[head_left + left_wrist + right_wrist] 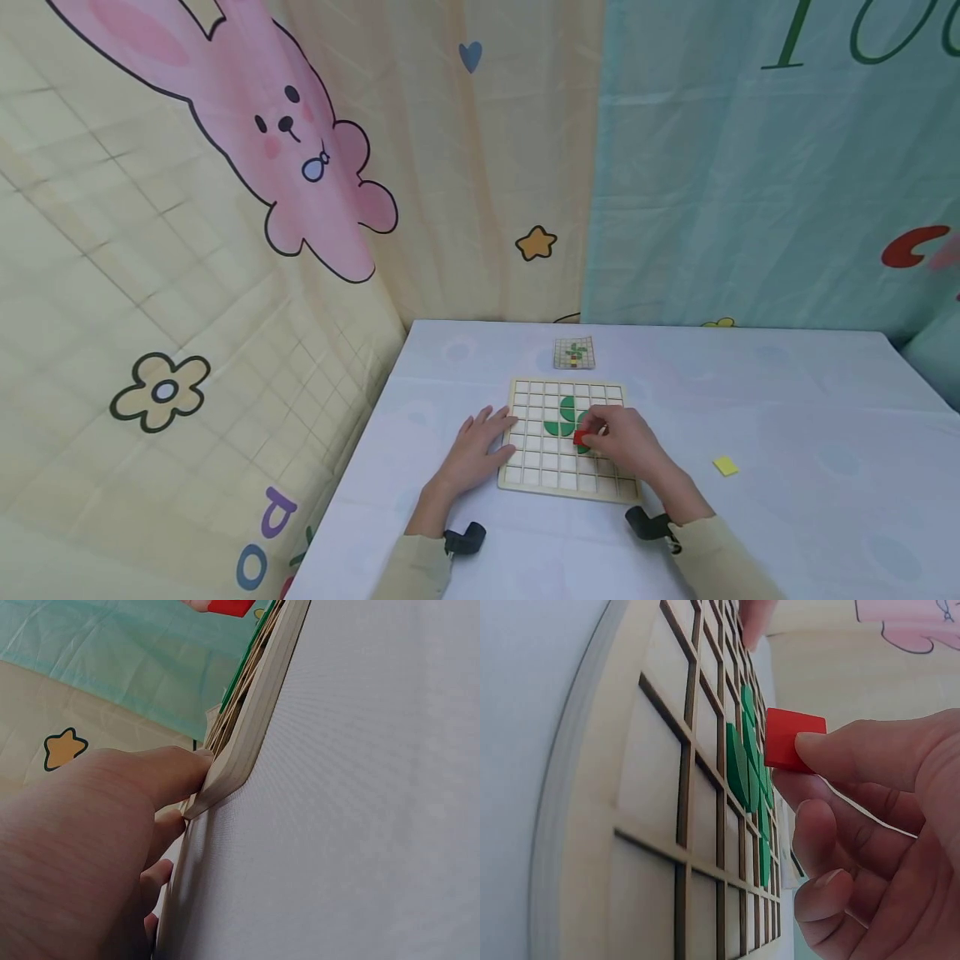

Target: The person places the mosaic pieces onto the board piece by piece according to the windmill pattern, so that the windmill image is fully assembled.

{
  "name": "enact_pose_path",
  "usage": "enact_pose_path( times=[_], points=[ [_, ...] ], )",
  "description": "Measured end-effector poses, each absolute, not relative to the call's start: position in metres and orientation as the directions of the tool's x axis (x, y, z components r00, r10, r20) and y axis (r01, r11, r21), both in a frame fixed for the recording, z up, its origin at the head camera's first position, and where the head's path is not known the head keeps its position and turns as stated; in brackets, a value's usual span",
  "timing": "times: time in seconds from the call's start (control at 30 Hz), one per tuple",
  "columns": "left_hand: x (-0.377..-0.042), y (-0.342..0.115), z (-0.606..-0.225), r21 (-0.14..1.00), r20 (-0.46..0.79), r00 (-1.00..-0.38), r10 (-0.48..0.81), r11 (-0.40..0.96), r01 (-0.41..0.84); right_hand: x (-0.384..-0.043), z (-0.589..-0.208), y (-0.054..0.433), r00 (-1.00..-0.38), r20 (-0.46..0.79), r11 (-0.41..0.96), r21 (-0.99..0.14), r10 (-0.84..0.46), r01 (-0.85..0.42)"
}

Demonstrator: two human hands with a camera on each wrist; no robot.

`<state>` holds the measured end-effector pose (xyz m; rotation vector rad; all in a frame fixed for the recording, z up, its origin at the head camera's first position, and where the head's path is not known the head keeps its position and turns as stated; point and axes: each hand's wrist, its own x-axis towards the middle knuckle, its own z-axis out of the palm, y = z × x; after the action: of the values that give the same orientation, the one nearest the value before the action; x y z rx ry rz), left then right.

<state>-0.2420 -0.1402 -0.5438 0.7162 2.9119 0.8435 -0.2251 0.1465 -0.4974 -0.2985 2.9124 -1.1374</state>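
A wooden grid board lies flat on the table, with several green rounded pieces set in its squares. My right hand pinches a red square tile between thumb and fingers, just above the board near the green pieces. The right wrist view shows the tile apart from the grid. At the board's left edge rests my left hand, fingers extended, fingertips touching the frame. In the left wrist view its thumb lies against the board's corner.
Behind the board lies a small card printed with a grid and a green plant-like pattern. A yellow square tile sits on the white table to the right. Printed curtains hang behind the table.
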Motion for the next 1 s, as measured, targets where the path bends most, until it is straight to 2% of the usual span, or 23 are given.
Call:
enact_pose_path(
  times=[0.67, 1.0],
  points=[
    [-0.245, -0.14, -0.548, 0.516, 0.096, -0.898, 0.429, 0.75, 0.414, -0.227, -0.508, 0.124, -0.99, 0.042, 0.7, -0.704, -0.132, -0.123],
    [-0.245, -0.14, -0.549, 0.512, 0.094, -0.899, 0.427, 0.753, 0.412, -0.227, -0.51, 0.125, -0.986, 0.056, 0.7, -0.698, -0.159, -0.153]
  ],
)
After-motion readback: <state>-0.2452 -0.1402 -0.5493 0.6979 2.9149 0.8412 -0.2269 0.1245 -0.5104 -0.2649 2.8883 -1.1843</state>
